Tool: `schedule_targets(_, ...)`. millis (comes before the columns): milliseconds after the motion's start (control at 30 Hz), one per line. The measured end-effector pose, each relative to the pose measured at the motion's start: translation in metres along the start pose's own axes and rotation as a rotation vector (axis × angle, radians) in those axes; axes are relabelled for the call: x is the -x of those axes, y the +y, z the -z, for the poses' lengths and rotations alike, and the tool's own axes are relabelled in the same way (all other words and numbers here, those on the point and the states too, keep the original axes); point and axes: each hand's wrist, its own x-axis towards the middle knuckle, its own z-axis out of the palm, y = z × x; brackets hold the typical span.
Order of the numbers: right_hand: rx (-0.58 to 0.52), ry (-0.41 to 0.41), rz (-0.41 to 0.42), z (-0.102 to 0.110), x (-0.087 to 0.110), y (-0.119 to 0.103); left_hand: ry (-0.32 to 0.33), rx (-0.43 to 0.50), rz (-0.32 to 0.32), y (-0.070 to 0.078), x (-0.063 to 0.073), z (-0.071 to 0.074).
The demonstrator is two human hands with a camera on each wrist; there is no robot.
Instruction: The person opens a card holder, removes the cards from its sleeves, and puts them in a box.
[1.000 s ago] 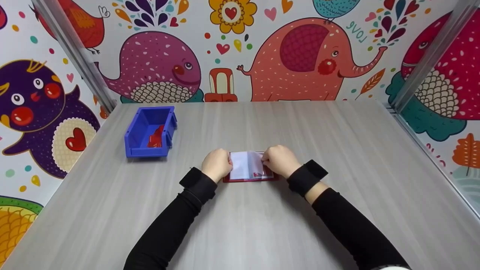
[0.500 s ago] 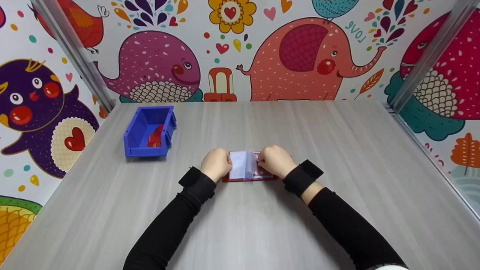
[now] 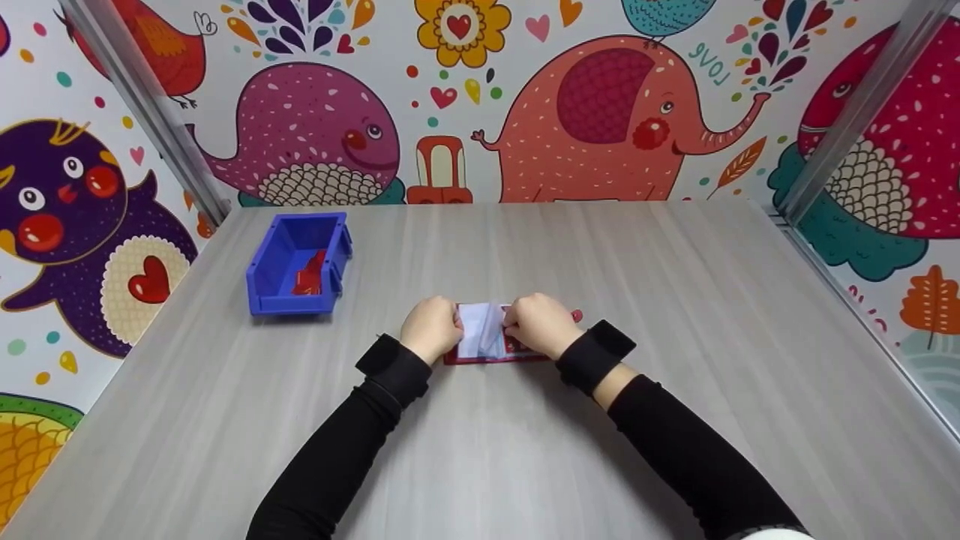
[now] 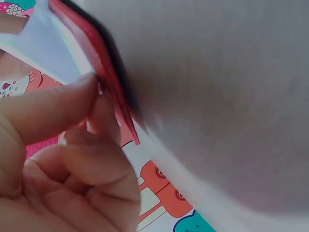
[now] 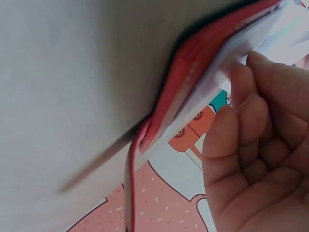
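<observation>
A small red card holder (image 3: 471, 330) lies spread open on the table, with whitish translucent plastic sleeves inside. My left hand (image 3: 431, 328) pinches its left edge between thumb and forefinger; in the left wrist view the thumb presses on the pages beside the red cover (image 4: 99, 50). Bent over the right half, my right hand (image 3: 541, 324) pinches a clear plastic sleeve (image 3: 491, 330) that stands raised near the middle fold. Red printed material shows beneath it. From the holder's right side sticks out a red strap (image 5: 129, 193), its rounded tip visible past the right hand in the head view.
A blue plastic bin (image 3: 292, 304) stands at the back left of the table (image 3: 480, 465), with a red item (image 3: 309, 274) inside. Cartoon-printed walls (image 3: 450, 97) enclose the table's back and sides, with metal posts at the corners.
My right hand has moved left toward the middle fold, bringing the clear sleeve with it. More of the red right side and the strap tip now show. The left hand stays in place.
</observation>
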Motion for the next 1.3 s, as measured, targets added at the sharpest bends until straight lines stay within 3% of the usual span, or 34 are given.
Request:
schedule_targets(467,-0.015,-0.004,-0.006,0.0,0.0,-0.001,-0.012,-0.014,-0.044,-0.002,0.001,0.002)
schedule_targets(767,-0.014,-0.006,-0.017,0.0,0.0,-0.001,-0.036,-0.014,-0.046,0.006,0.003,0.006)
schedule_targets(1133,-0.008,-0.017,-0.026,0.001,-0.001,-0.001,0.011,0.089,-0.233,0.024,0.008,0.011)
schedule_targets(1300,-0.012,-0.025,-0.033,0.002,-0.001,-0.001,-0.001,0.113,-0.274,0.025,0.011,0.009)
